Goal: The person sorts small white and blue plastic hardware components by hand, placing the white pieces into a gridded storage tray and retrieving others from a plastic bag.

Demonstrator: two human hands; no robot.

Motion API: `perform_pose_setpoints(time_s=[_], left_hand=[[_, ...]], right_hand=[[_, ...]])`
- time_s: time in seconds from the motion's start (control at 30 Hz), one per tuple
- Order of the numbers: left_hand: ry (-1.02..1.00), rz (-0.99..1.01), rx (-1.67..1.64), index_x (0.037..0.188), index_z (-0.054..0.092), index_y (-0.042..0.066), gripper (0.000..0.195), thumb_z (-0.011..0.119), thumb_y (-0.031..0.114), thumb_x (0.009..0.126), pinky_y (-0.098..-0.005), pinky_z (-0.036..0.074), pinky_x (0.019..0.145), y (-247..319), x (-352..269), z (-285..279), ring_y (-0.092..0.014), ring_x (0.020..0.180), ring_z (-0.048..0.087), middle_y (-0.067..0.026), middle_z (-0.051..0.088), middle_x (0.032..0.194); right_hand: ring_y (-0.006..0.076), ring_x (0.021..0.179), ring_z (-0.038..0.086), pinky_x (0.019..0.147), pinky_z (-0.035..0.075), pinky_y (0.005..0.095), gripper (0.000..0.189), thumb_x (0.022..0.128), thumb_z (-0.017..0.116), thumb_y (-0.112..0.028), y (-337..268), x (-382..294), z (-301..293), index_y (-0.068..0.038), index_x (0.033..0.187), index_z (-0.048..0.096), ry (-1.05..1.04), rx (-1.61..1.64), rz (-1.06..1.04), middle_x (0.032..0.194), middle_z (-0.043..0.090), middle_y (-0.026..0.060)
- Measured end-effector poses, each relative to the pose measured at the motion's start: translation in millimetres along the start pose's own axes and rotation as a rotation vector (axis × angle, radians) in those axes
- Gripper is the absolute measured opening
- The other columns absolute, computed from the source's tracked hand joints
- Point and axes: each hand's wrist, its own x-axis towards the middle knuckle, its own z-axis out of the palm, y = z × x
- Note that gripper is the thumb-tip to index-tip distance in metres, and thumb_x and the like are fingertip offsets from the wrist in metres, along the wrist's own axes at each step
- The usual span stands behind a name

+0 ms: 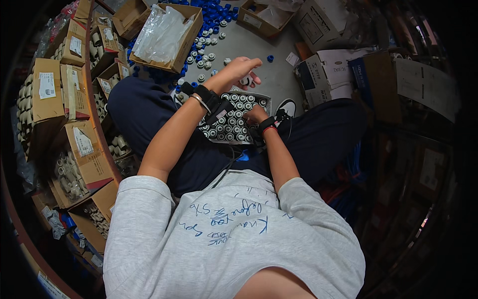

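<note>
My left hand point(243, 71) is raised just beyond the far side of an open carton. Its curled fingers hold at least one small white plastic cap point(246, 80); the palm hides part of what is there. Rows of round white caps or fittings with dark rings point(232, 122) fill the carton point(269, 102), which sits between my legs. My right hand point(256, 114) is down on these rows near the carton's right side, fingertips pointing into them. Whether it grips a piece is hidden. Loose white caps point(201, 77) lie on the floor left of my left hand.
Blue caps point(213, 15) are heaped on the floor behind a cardboard box with plastic bags point(164, 41). One blue cap point(270, 58) lies apart. Shelved boxes of pipe fittings point(46, 89) line the left. Cartons point(317, 74) stand at right, near my shoe point(286, 108).
</note>
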Motion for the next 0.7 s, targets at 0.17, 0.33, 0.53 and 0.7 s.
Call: perform_pose_setpoints(time_s=[0.17,0.33,0.53,0.7], left_hand=[[-0.013,-0.006,0.004,0.106,0.048,0.002,0.044,0.051,0.037,0.08,-0.0299,0.044,0.055,-3,5,2,-0.016,0.062,0.056,-0.0118,0.062,0.078],[-0.027,-0.039,-0.121,0.089,0.053,0.005,0.032,0.05,0.036,0.083,-0.0286,0.046,0.06,-12,12,1,-0.015,0.069,0.058,-0.0066,0.06,0.075],[0.009,-0.075,-0.321,0.085,0.056,0.004,0.031,0.048,0.034,0.086,-0.0282,0.05,0.065,-27,27,-2,-0.014,0.07,0.058,-0.0059,0.059,0.079],[0.083,-0.093,-0.381,0.089,0.055,0.004,0.033,0.045,0.036,0.087,-0.0281,0.051,0.065,-35,33,-5,-0.013,0.069,0.056,-0.0055,0.058,0.08]], right_hand=[[0.0319,0.072,0.063,0.068,0.05,0.0378,0.027,0.06,0.068,-0.018,6,2,-2,0.003,0.077,0.065,0.008,-0.127,-0.161,0.077,0.063,0.0218],[0.0351,0.076,0.062,0.07,0.049,0.041,0.04,0.06,0.069,-0.031,-10,-17,-19,0.002,0.082,0.065,0.179,-0.244,-0.148,0.078,0.063,0.0226],[0.0324,0.074,0.059,0.067,0.047,0.0386,0.029,0.069,0.065,-0.025,-54,-42,-52,-0.002,0.086,0.061,0.614,0.025,-0.432,0.084,0.06,0.0183],[0.0205,0.07,0.055,0.064,0.046,0.0307,0.027,0.073,0.062,-0.013,-98,-97,-67,-0.004,0.098,0.057,0.8,0.437,-0.798,0.094,0.054,0.0096]])
